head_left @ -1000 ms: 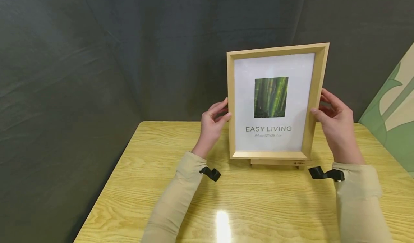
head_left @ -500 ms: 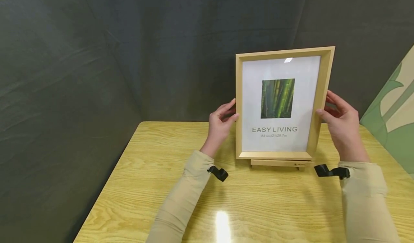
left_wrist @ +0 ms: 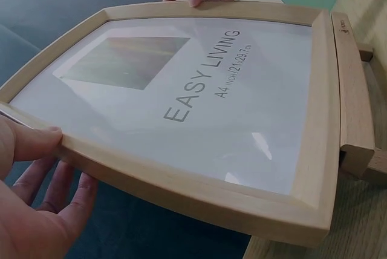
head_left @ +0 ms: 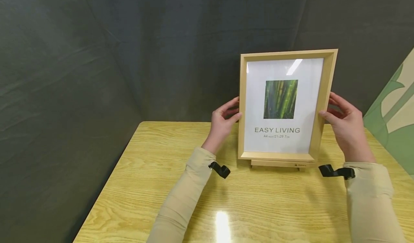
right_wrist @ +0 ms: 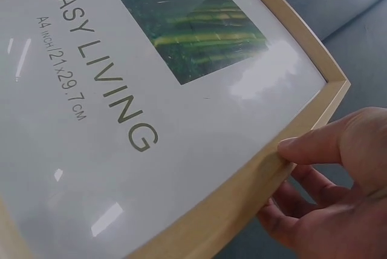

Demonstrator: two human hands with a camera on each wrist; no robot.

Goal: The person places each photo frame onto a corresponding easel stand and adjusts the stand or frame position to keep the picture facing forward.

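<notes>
A light wooden picture frame (head_left: 281, 142) stands upright, leaning slightly back, with a bamboo picture and the words EASY LIVING behind its glass. Its lower edge is right at the ledge of a small wooden easel (head_left: 281, 163), most of which the frame hides. My left hand (head_left: 223, 122) grips the frame's left side, thumb on the front edge and fingers behind it. On the opposite side my right hand (head_left: 349, 128) holds the frame the same way. In the left wrist view the easel ledge (left_wrist: 351, 89) runs along the frame's bottom edge.
The yellow wood-grain table (head_left: 155, 171) carries the easel near its back edge. Behind it hangs a dark grey cloth (head_left: 181, 56). At the right is a green and beige leaf-patterned panel (head_left: 394, 128). Black straps (head_left: 336, 172) hang at both cuffs.
Both hands have shifted the picture frame to the right and slightly down, so it sits more centrally over the easel ledge. It has also turned a little, bringing light reflections onto its glass.
</notes>
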